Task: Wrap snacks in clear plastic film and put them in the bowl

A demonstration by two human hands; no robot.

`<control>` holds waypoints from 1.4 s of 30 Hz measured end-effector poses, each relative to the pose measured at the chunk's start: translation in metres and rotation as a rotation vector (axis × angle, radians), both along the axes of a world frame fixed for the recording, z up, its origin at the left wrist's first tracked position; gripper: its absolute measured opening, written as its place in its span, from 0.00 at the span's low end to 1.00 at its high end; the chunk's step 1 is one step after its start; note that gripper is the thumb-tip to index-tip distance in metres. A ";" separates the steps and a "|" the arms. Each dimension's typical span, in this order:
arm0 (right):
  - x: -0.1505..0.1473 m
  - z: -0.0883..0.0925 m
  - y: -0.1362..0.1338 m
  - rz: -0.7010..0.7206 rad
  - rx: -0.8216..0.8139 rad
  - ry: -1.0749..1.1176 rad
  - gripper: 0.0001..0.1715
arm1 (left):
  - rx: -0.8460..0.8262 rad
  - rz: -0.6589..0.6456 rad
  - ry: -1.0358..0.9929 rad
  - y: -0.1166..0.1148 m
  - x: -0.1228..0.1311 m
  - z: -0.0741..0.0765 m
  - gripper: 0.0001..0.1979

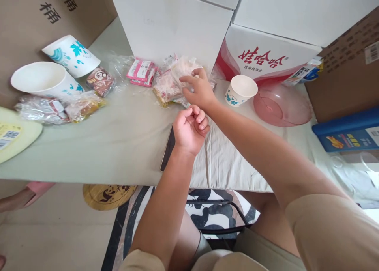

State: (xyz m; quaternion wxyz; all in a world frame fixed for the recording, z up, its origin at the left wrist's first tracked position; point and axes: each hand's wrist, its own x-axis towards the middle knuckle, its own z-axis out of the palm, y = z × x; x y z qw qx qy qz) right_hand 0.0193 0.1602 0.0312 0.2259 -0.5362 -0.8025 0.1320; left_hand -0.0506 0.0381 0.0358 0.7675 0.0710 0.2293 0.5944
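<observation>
Right hand (202, 91) was at plastic-wrapped snacks (167, 86), fingers part-spread, grip indeterminable. Left hand (191, 132) half-curled, empty. Light pinch seemed advisable.

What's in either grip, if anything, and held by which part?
The left grip shows nothing held. The right grip is at the wrapped snacks; whether it holds any can't be told.
</observation>
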 end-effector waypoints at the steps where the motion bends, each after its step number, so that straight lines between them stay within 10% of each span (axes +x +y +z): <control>1: 0.002 0.002 0.000 -0.027 0.019 0.025 0.17 | 0.008 -0.004 0.002 -0.001 0.001 0.001 0.11; 7: 0.085 0.004 -0.070 -0.100 0.184 0.223 0.18 | 0.020 -0.043 0.142 -0.002 0.010 0.001 0.13; 14: 0.172 -0.044 -0.171 -0.243 0.185 0.391 0.15 | 0.107 -0.232 0.525 0.001 0.052 -0.031 0.12; 20: 0.189 -0.057 -0.167 0.102 0.075 0.427 0.14 | 0.121 -0.281 0.551 0.001 0.098 -0.043 0.28; 26: 0.243 -0.059 -0.174 -0.356 0.073 0.101 0.12 | 0.074 -0.236 0.561 0.011 0.105 -0.044 0.33; 31: 0.262 -0.066 -0.170 -0.376 -0.109 -0.133 0.15 | 0.073 -0.197 0.583 0.012 0.098 -0.048 0.33; 36: 0.259 -0.053 -0.169 -0.419 -0.257 0.219 0.06 | 0.054 -0.188 0.539 0.011 0.092 -0.050 0.22; 42: 0.224 -0.042 -0.182 -0.207 -0.553 0.846 0.14 | 0.189 -0.160 0.692 0.002 0.093 -0.067 0.34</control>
